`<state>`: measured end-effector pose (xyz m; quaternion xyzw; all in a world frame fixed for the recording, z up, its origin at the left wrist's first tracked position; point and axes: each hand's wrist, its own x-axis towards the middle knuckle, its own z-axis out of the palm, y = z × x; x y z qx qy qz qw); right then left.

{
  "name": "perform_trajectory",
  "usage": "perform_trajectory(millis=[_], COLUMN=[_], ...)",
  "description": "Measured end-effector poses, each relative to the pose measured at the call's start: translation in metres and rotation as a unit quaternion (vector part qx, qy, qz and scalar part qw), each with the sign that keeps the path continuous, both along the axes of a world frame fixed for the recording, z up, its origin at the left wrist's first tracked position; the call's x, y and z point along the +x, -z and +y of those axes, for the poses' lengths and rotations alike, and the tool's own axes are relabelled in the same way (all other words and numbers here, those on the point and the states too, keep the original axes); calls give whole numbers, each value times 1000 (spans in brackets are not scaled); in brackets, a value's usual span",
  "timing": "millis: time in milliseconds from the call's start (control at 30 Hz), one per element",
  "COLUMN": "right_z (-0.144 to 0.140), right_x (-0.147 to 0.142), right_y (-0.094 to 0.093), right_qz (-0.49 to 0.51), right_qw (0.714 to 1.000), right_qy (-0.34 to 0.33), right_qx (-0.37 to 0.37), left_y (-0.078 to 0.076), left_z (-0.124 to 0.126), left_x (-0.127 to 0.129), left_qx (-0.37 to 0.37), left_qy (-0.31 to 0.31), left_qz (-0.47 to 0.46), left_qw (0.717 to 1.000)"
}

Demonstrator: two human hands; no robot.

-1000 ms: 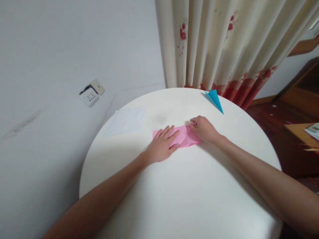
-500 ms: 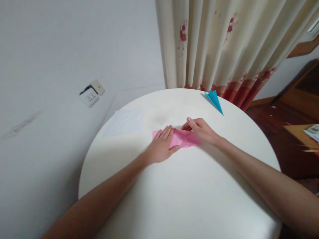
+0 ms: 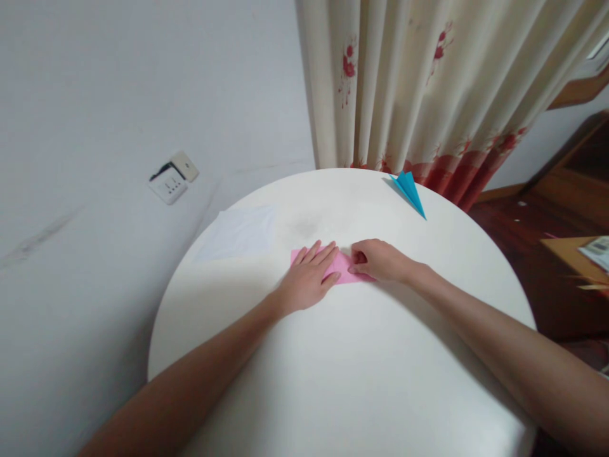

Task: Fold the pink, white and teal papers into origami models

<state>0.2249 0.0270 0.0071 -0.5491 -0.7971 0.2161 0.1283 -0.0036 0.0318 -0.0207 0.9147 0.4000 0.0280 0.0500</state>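
Observation:
A folded sheet of pink paper [image 3: 343,274] lies on the white round table [image 3: 333,374]. My left hand [image 3: 309,276] rests flat on its left part, fingers spread and pressing it down. At the paper's right end is my right hand [image 3: 380,260], its fingers curled and the thumb close to the forefinger, closed on the paper's edge. That end of the paper is mostly hidden under the right hand.
A blue paper plane [image 3: 410,192] lies near the table's far right edge. To the left is a thin white sheet [image 3: 240,233]. The wall with a socket [image 3: 169,185] borders the table's left, and a patterned curtain [image 3: 380,95] hangs behind it.
My right hand has turned over and come down on the right end of the pink paper, its fingers curling in. The paper there looks flatter. My left hand's fingers have spread a little.

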Motion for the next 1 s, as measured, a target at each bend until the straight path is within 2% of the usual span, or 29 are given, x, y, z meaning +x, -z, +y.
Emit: perform_trajectory(millis=[167,400,467,600,633,800,1000], right_z=[5,5,6,7,7,8,11], right_x=[22,29,24,4,-2,-16,-13], right_y=[-5,-5,-1,13,17,31,33], right_qz=[-90,-81,-74,-52,-46,-37,-54], right_qw=[993,993,995,987,985,985,987], right_qy=[62,64,66,96,98,82,51], right_qx=[-54,-53,-24,117,133,148,141], left_y=[0,0,0,1,1,0,-2], left_z=[1,0,0,0,0,0,-1], left_x=[0,-1,-1,-1,-1,-1,0], left_qx=[6,9,10,9,9,2,-6], left_qy=[-1,0,5,8,9,13,13], left_qz=[1,-1,1,6,7,4,5], left_qw=[1000,1000,1000,1000,1000,1000,1000])
